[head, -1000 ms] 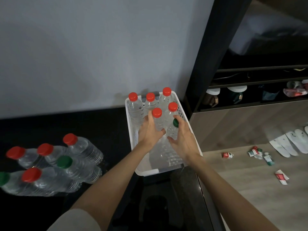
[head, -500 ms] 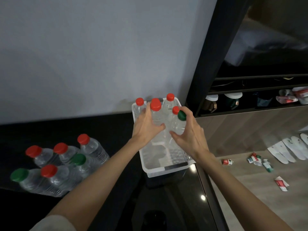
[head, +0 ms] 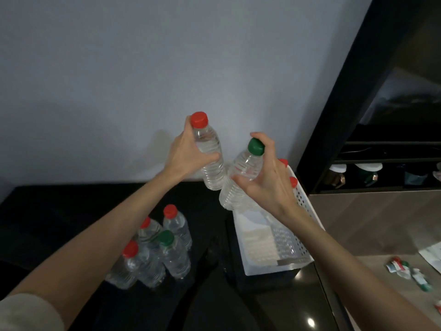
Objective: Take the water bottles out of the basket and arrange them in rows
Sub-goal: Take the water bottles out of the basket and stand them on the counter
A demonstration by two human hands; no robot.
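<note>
The left hand [head: 188, 151] holds the first bottle [head: 211, 161] up in its fingers. The right hand [head: 267, 185] holds the second bottle [head: 238, 182] just right of it. The basket [head: 304, 211] sits on the counter [head: 71, 211] under the right fingers, with more bottles [head: 293, 182] in it behind them. A bunch of bottles [head: 164, 249] stands on the counter under the left fingers, left of the basket.

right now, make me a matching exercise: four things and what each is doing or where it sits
1. left hand
2. right hand
3. basket
4. standing bottles

a. grips green-cap bottle
b. white, at the right end of the counter
c. grips red-cap bottle
d. clustered left of the basket

Pairs: 1-c, 2-a, 3-b, 4-d
</note>
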